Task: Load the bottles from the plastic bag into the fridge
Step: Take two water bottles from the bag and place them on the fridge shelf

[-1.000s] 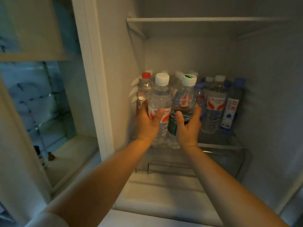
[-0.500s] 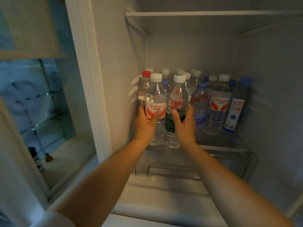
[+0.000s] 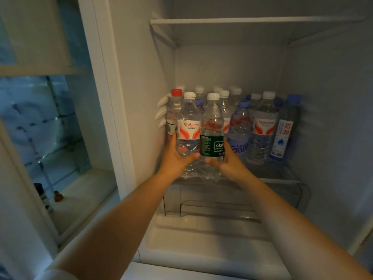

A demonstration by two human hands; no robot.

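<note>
2 hands reach into the fridge [image 3: 139, 77], in the middle of the frame. The left hand [image 3: 177, 156] wraps its fingers round the Wahaha bottle [image 3: 188, 130] — a clear bottle with a white cap and a red and white label. The right hand [image 3: 228, 160] wraps its fingers round the green-label bottle [image 3: 212, 136], which also has a white cap. These 2 bottles stand side by side, touching, at the front left of the glass shelf [image 3: 282, 178].

Behind them and to the right, more bottles stand upright on the same shelf. 1 has a red cap [image 3: 176, 92], at the far left by the fridge wall. About 4 have blue caps, among them the blue-cap bottle [image 3: 240, 126] just right of the hands and the tall bottle [image 3: 284, 130] at the far right of the row, with a white and blue label. Between those 2 stands 1 second Wahaha bottle [image 3: 263, 128]. The back rows are packed tight — about 7 more white caps show there, but I cannot count them for sure.

1 white upper shelf [image 3: 252, 20] runs across the top of the frame. 1 clear drawer [image 3: 222, 203] sits under the glass shelf. At the lower left of the frame, 2 small dark things [image 3: 48, 196] stand on a ledge.
</note>
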